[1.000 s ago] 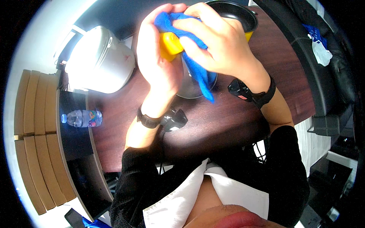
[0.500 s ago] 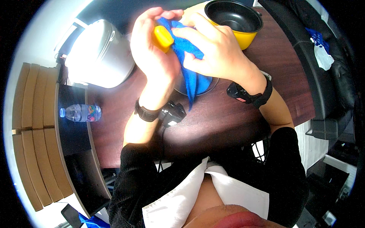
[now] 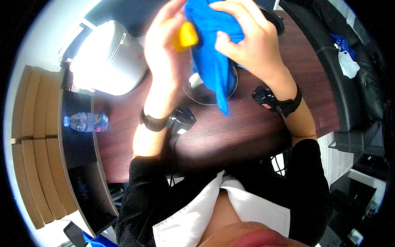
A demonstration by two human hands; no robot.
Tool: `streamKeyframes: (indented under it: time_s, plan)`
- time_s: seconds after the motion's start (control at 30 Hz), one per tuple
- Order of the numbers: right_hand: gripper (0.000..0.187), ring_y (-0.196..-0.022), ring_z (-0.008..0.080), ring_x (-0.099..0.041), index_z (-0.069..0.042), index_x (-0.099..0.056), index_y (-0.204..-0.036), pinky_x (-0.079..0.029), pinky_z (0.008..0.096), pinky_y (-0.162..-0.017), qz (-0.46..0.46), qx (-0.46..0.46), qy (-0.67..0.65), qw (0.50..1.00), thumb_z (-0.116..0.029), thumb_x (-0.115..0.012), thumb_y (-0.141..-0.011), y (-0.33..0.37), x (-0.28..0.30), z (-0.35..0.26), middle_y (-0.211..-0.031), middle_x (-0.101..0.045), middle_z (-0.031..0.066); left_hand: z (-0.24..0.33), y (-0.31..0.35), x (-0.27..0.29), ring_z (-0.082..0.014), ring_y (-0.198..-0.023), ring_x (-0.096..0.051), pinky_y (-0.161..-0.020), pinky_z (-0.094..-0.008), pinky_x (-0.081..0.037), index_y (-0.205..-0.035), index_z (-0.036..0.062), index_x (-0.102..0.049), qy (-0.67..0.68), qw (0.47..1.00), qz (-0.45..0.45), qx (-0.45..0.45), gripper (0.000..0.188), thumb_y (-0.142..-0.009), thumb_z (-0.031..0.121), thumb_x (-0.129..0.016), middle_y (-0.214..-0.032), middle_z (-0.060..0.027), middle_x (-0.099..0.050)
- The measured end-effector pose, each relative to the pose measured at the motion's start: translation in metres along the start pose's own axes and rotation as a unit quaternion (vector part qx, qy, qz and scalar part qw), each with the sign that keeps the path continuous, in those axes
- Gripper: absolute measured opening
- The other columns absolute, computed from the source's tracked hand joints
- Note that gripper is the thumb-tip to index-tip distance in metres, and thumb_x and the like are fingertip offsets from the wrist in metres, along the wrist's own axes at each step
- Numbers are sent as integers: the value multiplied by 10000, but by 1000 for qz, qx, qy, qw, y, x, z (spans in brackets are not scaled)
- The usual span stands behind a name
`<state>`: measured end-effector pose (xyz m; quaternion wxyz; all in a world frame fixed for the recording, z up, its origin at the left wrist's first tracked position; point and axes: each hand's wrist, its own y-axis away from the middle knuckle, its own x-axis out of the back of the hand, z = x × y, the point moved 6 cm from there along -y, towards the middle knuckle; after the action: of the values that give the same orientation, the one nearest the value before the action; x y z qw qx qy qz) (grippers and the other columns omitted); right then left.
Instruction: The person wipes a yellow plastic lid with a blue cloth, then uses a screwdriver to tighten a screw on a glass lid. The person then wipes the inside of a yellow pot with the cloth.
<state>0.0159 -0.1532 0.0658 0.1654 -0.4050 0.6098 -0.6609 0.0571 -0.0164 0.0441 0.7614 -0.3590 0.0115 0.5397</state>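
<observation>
Head — blue cloth (image 3: 210,53), in right hand (image 3: 260,48)

No legible words or numbers, only a colourful, unreadable label (image 3: 99,122) on the clear bottle (image 3: 79,122)

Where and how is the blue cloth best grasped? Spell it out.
Probably pinch the blue cloth by its narrow lower tip, coming from the wearer's side: that tip points toward the wearer and is uncovered, while the right hand grips the upper part.
</observation>
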Motion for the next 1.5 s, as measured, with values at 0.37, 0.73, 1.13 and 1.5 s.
streamKeyframes:
  time_s: [0.37, 0.73, 1.13, 1.5]
  plan:
    - [452, -798, 298, -653, -21, -624, -1095, -556, 349, -648, -71, -7, -135, 988, -96, -699, -656, 10, -20, -4, -1043, -597, 145, 2, 14, -17, -338, -1328, -395, -1137, -418, -287, -1434, -21, -320, 28, 997, 4, -67, 740, -746, 187, -495, -1409, -254, -417]
    - [410, -748, 247, -628, -110, -640, -1070, -517, 347, -650, -76, 22, -52, 995, -181, -685, -669, 23, -30, -8, -1012, -584, 78, -8, 10, 2, -332, -1286, -422, -1101, -415, -345, -1400, -35, -366, 36, 994, 24, -102, 672, -760, 165, -401, -1355, -255, -469]
    - [472, -796, 242, -640, -137, -640, -1162, -536, 341, -694, -186, 64, -64, 978, -198, -694, -697, 31, -40, -17, -1097, -584, 88, -8, -18, 68, -340, -1285, -445, -1108, -476, -336, -1393, -14, -393, 238, 969, 7, -72, 681, -736, 160, -438, -1325, -205, -510]
    - [464, -722, 235, -635, -51, -644, -1111, -529, 307, -613, -14, 5, 9, 1000, -139, -681, -657, -3, 4, -2, -970, -601, 97, -3, -7, 9, -342, -1292, -418, -1129, -413, -311, -1398, -83, -337, 96, 995, -10, 5, 771, -652, 75, -449, -1416, -268, -398]
